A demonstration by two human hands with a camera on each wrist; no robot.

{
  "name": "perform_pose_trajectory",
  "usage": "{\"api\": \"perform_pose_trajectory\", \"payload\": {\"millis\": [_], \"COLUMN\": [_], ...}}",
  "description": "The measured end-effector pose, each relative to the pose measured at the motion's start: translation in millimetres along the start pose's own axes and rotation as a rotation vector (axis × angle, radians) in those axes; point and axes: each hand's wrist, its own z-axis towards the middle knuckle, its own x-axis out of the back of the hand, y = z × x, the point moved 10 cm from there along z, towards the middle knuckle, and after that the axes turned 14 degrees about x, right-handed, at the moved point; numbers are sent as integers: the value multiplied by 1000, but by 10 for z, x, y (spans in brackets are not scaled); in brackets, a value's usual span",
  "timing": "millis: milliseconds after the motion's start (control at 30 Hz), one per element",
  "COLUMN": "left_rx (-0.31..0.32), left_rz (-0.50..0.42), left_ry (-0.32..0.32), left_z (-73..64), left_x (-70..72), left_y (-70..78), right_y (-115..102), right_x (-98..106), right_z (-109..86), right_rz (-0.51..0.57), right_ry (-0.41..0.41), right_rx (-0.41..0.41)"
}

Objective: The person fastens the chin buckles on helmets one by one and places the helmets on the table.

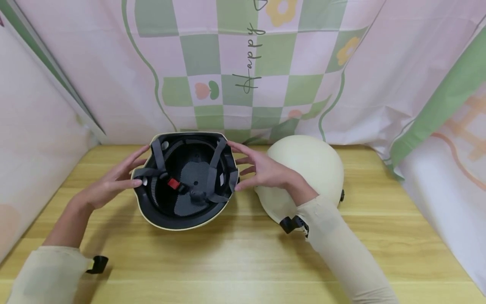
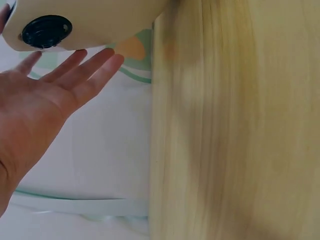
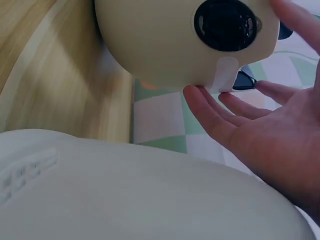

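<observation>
A cream helmet [image 1: 195,169] lies with its black-lined inside turned up toward me, its grey straps and red buckle [image 1: 173,183] showing. My left hand [image 1: 110,179] is at its left side, thumb on the rim beside a strap, fingers stretched along the shell. On the opposite side, my right hand [image 1: 262,166] touches the rim with spread, fairly straight fingers. Both wrist views show fingertips against the outer shell, near a round black fitting [image 2: 47,31] on the left and a similar black disc [image 3: 225,25] on the right.
A second cream helmet [image 1: 307,164] sits dome up on the wooden table [image 1: 243,261], under my right forearm. Behind the table hangs a checked pink and green cloth [image 1: 235,55]. White cloth walls stand at both sides.
</observation>
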Motion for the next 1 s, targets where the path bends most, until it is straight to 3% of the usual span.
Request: {"api": "perform_pose_trajectory", "payload": {"millis": [233, 433, 600, 1000], "left_rx": [-51, -82, -97, -145], "left_rz": [-79, -155, -162, -169], "left_ry": [-61, -97, -69, -30], "left_z": [26, 47, 46, 11], "left_x": [9, -13, 0, 22], "left_y": [-11, 3, 15, 84], "right_y": [-7, -42, -65, -71], "right_x": [-9, -29, -52, -97], "right_z": [-2, 18, 42, 57], "right_rz": [-13, -82, -133, -108], "right_ry": [10, -39, -81, -65], "right_rx": [-17, -29, -58, -77]}}
